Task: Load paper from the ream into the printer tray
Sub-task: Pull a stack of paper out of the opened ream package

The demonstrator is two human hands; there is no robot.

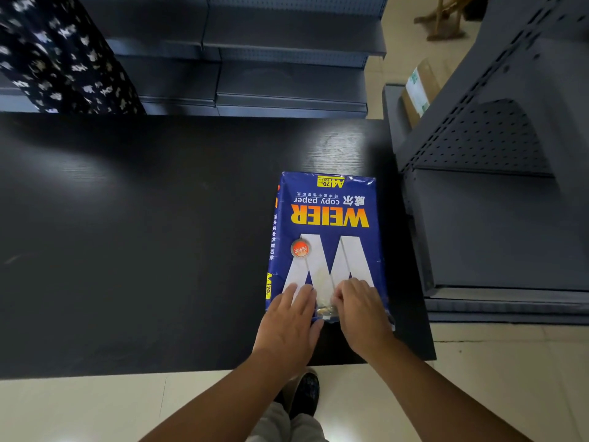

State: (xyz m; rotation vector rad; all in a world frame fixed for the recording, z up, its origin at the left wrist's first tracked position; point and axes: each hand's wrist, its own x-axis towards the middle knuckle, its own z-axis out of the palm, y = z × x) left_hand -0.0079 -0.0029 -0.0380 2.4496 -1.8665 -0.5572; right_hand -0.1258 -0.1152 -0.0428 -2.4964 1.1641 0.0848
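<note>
Both hands press flat on the near end of the ream (323, 240): left hand (288, 317) spread open, right hand (360, 309) with fingers curled at the wrapper seam, gripping nothing yet. The ream lies on the table (143, 234), long axis running straight away; no printer in sight.

The hands (288, 317) cover the near end of the ream (325, 237), so the state of its wrapper there cannot be told. The right hand (360, 311) hides its own fingertips. A patterned cloth (60, 55) and a box (420, 90) are cut off or half hidden.
</note>
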